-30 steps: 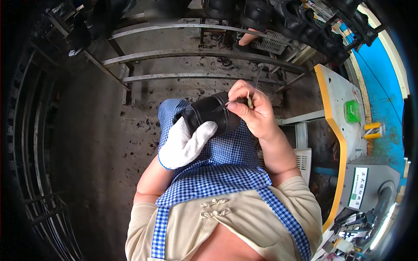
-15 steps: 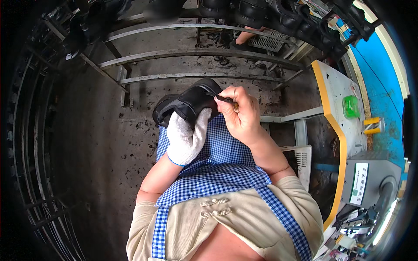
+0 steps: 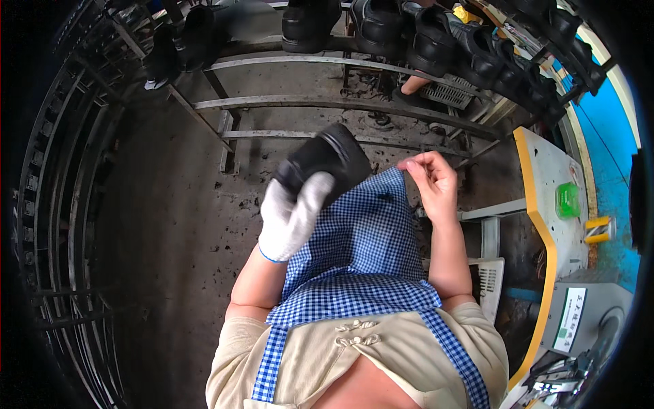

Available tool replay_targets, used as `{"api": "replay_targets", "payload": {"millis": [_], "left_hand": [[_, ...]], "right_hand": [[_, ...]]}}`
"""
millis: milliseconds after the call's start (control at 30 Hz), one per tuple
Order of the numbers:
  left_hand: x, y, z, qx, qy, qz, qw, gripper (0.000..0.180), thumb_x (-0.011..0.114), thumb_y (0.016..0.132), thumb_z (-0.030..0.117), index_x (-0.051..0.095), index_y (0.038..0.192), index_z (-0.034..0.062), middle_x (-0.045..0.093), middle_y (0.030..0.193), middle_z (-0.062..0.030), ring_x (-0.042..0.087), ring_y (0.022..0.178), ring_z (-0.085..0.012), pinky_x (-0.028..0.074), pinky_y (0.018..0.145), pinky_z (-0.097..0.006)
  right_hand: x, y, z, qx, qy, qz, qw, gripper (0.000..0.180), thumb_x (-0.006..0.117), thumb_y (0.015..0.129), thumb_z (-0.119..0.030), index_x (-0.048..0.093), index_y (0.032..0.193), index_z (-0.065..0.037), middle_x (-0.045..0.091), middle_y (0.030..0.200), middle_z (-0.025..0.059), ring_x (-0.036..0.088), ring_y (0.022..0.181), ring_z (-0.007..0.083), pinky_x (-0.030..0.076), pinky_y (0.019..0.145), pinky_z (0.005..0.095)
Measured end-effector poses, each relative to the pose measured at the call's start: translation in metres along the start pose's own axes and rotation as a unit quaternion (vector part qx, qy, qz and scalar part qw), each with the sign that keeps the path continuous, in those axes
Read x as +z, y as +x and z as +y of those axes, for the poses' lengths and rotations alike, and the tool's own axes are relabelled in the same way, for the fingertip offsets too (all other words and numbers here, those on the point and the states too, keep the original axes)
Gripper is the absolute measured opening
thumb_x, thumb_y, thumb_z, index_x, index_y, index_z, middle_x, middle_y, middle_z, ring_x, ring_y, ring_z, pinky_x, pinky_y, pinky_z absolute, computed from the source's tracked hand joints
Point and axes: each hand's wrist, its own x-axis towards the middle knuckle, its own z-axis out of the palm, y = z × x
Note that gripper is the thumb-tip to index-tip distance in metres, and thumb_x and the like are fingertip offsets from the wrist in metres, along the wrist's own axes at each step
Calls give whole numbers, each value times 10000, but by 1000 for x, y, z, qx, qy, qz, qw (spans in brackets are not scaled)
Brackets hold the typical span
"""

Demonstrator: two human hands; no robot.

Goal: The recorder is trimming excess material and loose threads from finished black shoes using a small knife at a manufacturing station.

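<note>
My left hand [image 3: 291, 221], in a white knit glove, is wrapped round a black shoe [image 3: 330, 160]. The shoe is tilted above my lap and blurred by motion. Off to its right, apart from the shoe, is my bare right hand [image 3: 436, 183]. Thumb and fingertips come together in a pinch beside the upper corner of my blue checked apron [image 3: 368, 232]. What they hold, if anything, is too small to make out. The slim dark tool seen earlier does not show plainly now.
Ahead stands a metal rack [image 3: 293, 102] with several black shoes [image 3: 378, 27] on top. A yellow-edged bench [image 3: 541, 184] at the right holds a green container [image 3: 567, 200] and a grey machine [image 3: 593, 310]. Dark scraps litter the floor. Beyond the rack, a person's hand [image 3: 414, 84] shows near a crate.
My right hand has drawn away from the shoe to the right, and the slim tool has gone from plain sight. The shoe has turned in my left hand. The whole view has shifted.
</note>
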Motion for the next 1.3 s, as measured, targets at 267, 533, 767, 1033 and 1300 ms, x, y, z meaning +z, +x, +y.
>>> {"api": "replay_targets", "payload": {"millis": [267,533,767,1033,1300], "left_hand": [[-3,-17,-37,230,570,-391,685,201,677,739,271,673,858,109,595,815,-85,614,718,-251,513,601,-370],[-56,-17,-26,159,176,127,963,576,766,767,164,510,1258,9,552,1248,-156,550,1124,-274,458,945,-385],[-54,-1,-28,-11,-106,124,987,654,775,714,134,476,1279,-3,562,1201,-110,537,1125,-212,428,991,-343],[-44,8,-10,-3,78,-79,994,681,857,632,262,583,1169,-57,648,1049,-152,635,973,-223,495,885,-331],[-27,5,-19,-16,70,-145,987,657,847,652,297,597,1155,-45,658,1027,-159,647,951,-231,502,857,-335]], "right_hand": [[42,-55,57,408,476,-241,741,573,552,913,-461,489,1303,-46,613,1163,83,616,1030,149,529,803,267],[86,-86,59,327,659,-210,643,728,471,912,-517,326,1436,-33,434,1415,168,452,1289,257,363,1084,378],[87,-95,109,460,430,-250,736,481,531,945,-404,553,1253,-36,645,1057,19,583,808,94,449,700,220],[30,15,-26,-183,86,-136,970,152,677,841,-59,684,987,-18,583,720,36,533,607,99,399,551,197],[0,56,-92,-342,-58,-249,904,276,756,689,20,690,952,-36,607,786,55,603,589,166,479,483,256]]}}
